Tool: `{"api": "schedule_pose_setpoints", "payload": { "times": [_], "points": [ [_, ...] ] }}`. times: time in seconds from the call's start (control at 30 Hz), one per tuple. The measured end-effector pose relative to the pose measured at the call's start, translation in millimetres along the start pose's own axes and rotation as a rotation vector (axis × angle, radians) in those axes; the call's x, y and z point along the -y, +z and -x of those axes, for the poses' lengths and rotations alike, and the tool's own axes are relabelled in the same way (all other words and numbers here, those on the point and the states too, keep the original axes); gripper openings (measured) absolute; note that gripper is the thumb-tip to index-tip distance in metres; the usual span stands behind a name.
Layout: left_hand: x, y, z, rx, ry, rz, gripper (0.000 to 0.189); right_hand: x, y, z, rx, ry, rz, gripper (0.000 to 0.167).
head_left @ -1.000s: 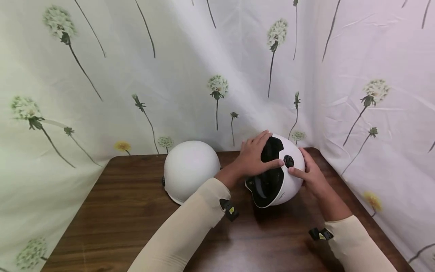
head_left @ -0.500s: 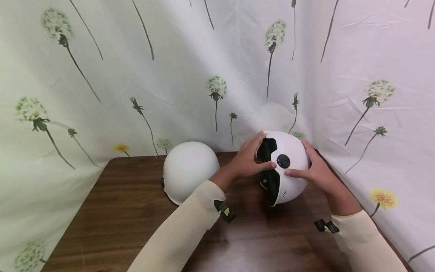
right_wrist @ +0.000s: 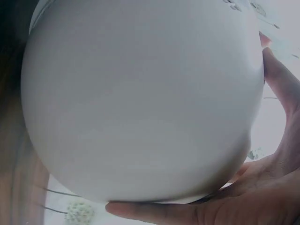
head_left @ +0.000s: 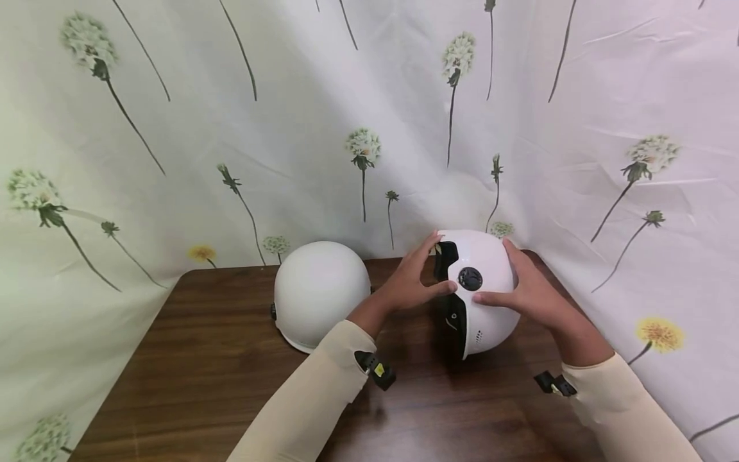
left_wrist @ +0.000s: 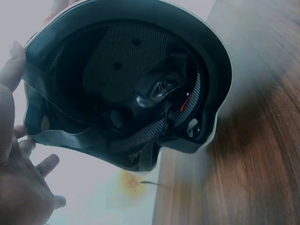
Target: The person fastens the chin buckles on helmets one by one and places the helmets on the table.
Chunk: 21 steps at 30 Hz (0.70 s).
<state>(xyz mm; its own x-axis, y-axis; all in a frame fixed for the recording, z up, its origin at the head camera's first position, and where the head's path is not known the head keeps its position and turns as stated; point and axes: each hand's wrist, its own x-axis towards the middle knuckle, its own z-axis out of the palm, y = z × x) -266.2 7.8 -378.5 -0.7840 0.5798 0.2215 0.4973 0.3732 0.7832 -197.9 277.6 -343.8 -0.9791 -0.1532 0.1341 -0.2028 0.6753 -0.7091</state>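
Both hands hold a white helmet [head_left: 492,260] at the right of the table. It lies tilted on its side, its dark opening facing left and a round black piece on its shell. My left hand [head_left: 411,280] grips the rim by the opening, thumb on the shell. On the other side, my right hand [head_left: 534,292] holds the shell between thumb and fingers. The left wrist view looks into the helmet's black lining [left_wrist: 117,51], with a strap [left_wrist: 61,138] across the opening. Smooth white shell [right_wrist: 140,108] fills the right wrist view. Whether the helmet touches the table cannot be told.
A second white helmet [head_left: 321,292] sits dome up on the brown wooden table [head_left: 190,359], left of the held one. White cloth [head_left: 277,115] printed with dandelions hangs behind the table and at its right side.
The held helmet has turned so that less of its dark opening and more of its white shell show. Both hands have turned with it, still holding it. The other helmet stays put.
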Motion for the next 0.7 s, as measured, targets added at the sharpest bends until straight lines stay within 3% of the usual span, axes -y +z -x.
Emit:
{"api": "schedule_pose_setpoints", "payload": {
  "times": [0.47, 0.7],
  "points": [
    [24.3, -5.9, 19.9, -0.004, 0.059, -0.062, 0.111, 17, 20, 6.0, -0.097, -0.043, 0.316, 0.144],
    [37.6, -9.5, 24.4, 0.01, 0.087, -0.216, 0.112, 16, 47, 7.5, -0.208, -0.082, 0.401, 0.147]
  ]
}}
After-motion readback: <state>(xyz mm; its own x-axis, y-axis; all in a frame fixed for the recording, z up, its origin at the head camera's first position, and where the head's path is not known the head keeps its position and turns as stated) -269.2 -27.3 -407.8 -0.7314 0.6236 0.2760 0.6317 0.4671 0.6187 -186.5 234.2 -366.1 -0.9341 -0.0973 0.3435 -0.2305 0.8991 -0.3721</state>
